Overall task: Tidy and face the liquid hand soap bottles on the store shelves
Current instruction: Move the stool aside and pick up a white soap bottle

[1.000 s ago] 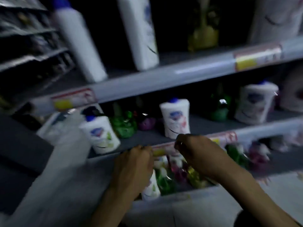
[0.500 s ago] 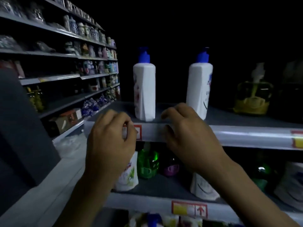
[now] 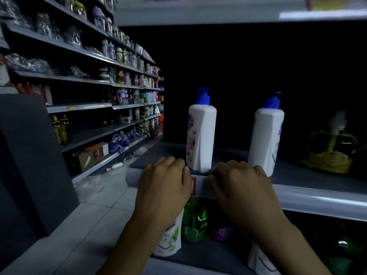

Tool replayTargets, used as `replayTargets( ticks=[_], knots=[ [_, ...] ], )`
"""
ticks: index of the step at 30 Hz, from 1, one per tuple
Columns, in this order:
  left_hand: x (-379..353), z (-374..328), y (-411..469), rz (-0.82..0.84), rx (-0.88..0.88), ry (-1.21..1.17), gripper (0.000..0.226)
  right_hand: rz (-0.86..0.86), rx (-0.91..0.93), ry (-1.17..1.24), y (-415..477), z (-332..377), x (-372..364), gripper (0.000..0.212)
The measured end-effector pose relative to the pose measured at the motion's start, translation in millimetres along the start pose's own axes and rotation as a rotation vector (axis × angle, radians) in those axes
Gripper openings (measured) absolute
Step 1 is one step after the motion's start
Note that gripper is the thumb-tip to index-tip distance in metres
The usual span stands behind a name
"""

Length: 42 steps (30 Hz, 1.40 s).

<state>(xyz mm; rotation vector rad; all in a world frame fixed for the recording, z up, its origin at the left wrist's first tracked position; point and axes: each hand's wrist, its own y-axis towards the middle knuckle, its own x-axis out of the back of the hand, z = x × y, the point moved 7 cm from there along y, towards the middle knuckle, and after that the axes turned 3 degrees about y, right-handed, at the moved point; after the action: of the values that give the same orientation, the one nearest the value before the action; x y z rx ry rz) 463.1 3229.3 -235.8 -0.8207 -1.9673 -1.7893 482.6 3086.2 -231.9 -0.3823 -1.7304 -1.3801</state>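
Note:
Two tall white pump bottles with blue tops stand on the dark shelf, the left bottle (image 3: 201,135) turned edge-on and the right bottle (image 3: 266,139) a little further back. My left hand (image 3: 164,187) and my right hand (image 3: 242,191) both curl their fingers over the shelf's pale front rail (image 3: 317,203), just in front of the bottles. A red-framed price label (image 3: 193,185) shows between the hands. Neither hand touches a bottle.
A yellow clear soap bottle (image 3: 331,149) sits at the far right of the same shelf. Below the rail stand a white refill pouch (image 3: 170,241), a green bottle (image 3: 193,225), a purple item (image 3: 222,233) and a white bottle (image 3: 260,261). Stocked aisle shelves (image 3: 95,108) run along the left.
My hands have left the rail of a lower shelf and risen to the rail below the two tall white bottles. They have stayed there over the last half second.

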Motion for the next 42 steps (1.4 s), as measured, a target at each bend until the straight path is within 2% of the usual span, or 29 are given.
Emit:
replayTargets(
  ticks=[3,5,8,11,13,15,17,19,23,26,29,35,40,42],
  knots=[
    [7,0,7,0.104,-0.013,-0.005,0.026,-0.015,-0.118,0.126,4,1,12,0.029],
    [8,8,21,0.164,0.037,-0.101,0.023,-0.051,-0.193,0.262,12,2,16,0.034],
    [-8,31,54,0.244,0.159,-0.257,0.026,-0.002,-0.270,0.482,35,7,9,0.050],
    [-42,49,81,0.534,0.171,-0.364,0.048,0.164,-0.372,0.648,58,5,-11,0.066],
    [-55,52,84,0.719,0.147,-0.530,0.060,0.244,-0.374,0.715,71,4,-26,0.073],
    [-55,58,82,0.784,0.142,-0.680,0.061,0.311,-0.324,0.875,84,8,-41,0.061],
    [-55,78,82,0.748,0.189,-0.777,0.058,0.420,-0.269,1.086,94,21,-51,0.043],
    [-55,100,80,0.693,0.233,-0.841,0.054,0.510,-0.226,1.164,103,34,-58,0.040],
    [-56,124,76,0.564,0.288,-0.884,0.036,0.531,-0.191,1.017,120,47,-75,0.034],
    [-56,128,77,0.492,0.331,-0.885,0.034,0.498,-0.178,0.854,130,51,-83,0.034],
    [-59,131,75,0.436,0.374,-0.848,0.034,0.503,-0.156,0.836,134,52,-88,0.037],
    [-64,131,73,0.466,0.441,-0.808,0.029,0.526,-0.130,0.807,130,54,-83,0.035],
    [-49,117,72,0.534,0.425,-0.668,0.021,0.548,-0.153,0.695,124,53,-76,0.034],
    [-33,110,73,0.408,0.408,-0.473,0.019,0.498,-0.132,0.640,117,54,-63,0.036]
  ],
)
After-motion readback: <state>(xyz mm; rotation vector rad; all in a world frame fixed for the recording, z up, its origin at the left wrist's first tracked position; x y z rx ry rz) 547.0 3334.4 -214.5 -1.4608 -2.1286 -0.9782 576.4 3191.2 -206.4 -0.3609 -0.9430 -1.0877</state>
